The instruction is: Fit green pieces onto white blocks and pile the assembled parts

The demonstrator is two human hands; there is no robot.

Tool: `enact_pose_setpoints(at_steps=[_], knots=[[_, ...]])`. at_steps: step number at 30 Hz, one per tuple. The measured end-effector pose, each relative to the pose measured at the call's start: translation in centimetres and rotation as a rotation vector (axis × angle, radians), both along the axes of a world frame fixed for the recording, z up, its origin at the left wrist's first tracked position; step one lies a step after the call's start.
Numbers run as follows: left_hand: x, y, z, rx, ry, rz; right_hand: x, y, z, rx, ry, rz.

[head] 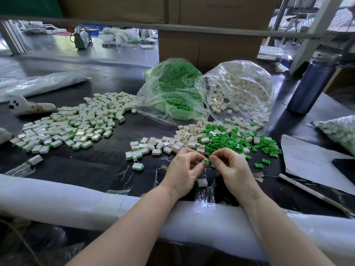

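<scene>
Nearest: padded white table edge (76, 200), both forearms resting across it. Just beyond, on the dark tabletop (92, 166), one assembled block (202, 182) lies between the wrists, amid scraps of clear film.

Left hand (182, 169): fingers curled, thumb and fingertips pinching a small green piece (206, 160). Right hand (232, 167): fingers curled, tips meeting the same green piece from the other side. Both hands hold it above the table. Cannot tell whether a white block is hidden in either palm.

Handling judgement: the green piece looks like light, rigid moulded plastic, small enough to slip or flick away. Best pinched by its flat sides, leaving the mating end free. White blocks appear stiff and glossy, so somewhat slippery; hold across the broad faces and press the green part in at the open end. Probably little force needed; main risk is misalignment or dropping.

Mid-distance: loose supply of white blocks (172, 143) just ahead of the hands, mixed on its right with scattered green pieces (230, 139). A few finished parts (134, 155) lie to the left of the hands. Further left, well apart, the large finished pile (73, 123).

Far: clear bag of green pieces (172, 89) and clear bag of white blocks (240, 87), side by side, touching. Dark blue bottle (311, 83) right. Paper sheet (311, 160) at right edge. Cardboard boxes (207, 47) behind.
</scene>
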State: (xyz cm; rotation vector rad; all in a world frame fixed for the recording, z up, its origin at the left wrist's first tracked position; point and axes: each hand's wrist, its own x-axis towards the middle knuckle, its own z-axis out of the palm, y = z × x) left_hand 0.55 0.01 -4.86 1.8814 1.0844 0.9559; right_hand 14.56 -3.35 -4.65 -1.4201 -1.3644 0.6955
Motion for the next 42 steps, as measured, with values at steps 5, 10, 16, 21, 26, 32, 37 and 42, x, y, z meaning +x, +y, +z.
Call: enact_pose_setpoints(at_steps=[5, 10, 16, 21, 26, 32, 37, 42], knots=[[-0.6, 0.5, -0.2, -0.053, -0.107, 0.236, 0.3, 0.0, -0.1, -0.002, 0.001, -0.052], [-1.6, 1.3, -0.2, -0.100, -0.258, 0.560, 0.2, -0.1, -0.2, -0.020, -0.027, -0.067], [-2.1, 1.9, -0.2, -0.110, -0.193, 0.724, 0.3, -0.1, -0.2, -0.037, -0.043, -0.092], [-2.0, 1.8, -0.1, -0.159, -0.068, 0.712, 0.5, 0.0, -0.2, -0.046, -0.057, -0.125], [-1.7, 1.5, 0.1, -0.150, 0.055, 0.650, 0.5, -0.1, -0.2, -0.052, -0.076, -0.135], [-1.3, 1.1, -0.3, -0.005, 0.343, 0.587, 0.5, -0.1, -0.2, -0.045, -0.092, -0.168], [-0.8, 0.9, -0.3, 0.024, 0.560, 0.563, 0.7, 0.0, -0.3, -0.048, -0.119, -0.214], [-1.0, 0.9, -0.3, 0.034, 0.499, 0.570, 1.0, 0.2, -0.5, -0.065, -0.239, -0.324]])
